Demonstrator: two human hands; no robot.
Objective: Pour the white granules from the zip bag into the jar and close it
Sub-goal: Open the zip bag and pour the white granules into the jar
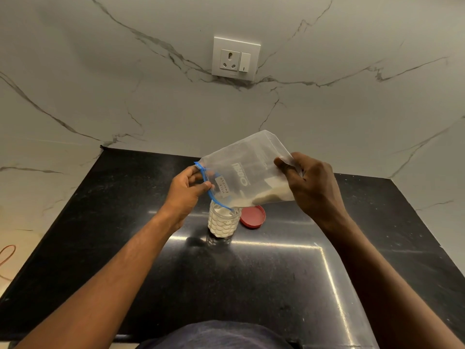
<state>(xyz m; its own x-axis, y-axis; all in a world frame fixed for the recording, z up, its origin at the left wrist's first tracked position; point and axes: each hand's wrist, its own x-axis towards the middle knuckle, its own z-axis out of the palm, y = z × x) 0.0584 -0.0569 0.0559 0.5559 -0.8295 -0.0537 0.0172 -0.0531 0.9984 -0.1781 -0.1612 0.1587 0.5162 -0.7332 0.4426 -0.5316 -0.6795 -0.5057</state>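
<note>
A clear zip bag (247, 170) with a blue zip strip is held tilted over a small clear jar (223, 222). My left hand (185, 195) pinches the bag's open blue mouth, which dips into the jar's top. My right hand (312, 185) grips the bag's raised far end. White granules (270, 195) lie along the bag's lower edge and slope toward the mouth. The jar stands upright on the black counter (251, 285) and is mostly full of white granules. A red lid (254, 217) lies flat on the counter just right of the jar.
The black counter meets a white marble wall (125, 96) at the back and on both sides. A white socket and switch plate (235, 58) is set in the wall above. An orange cord (7, 255) lies off the counter at the far left.
</note>
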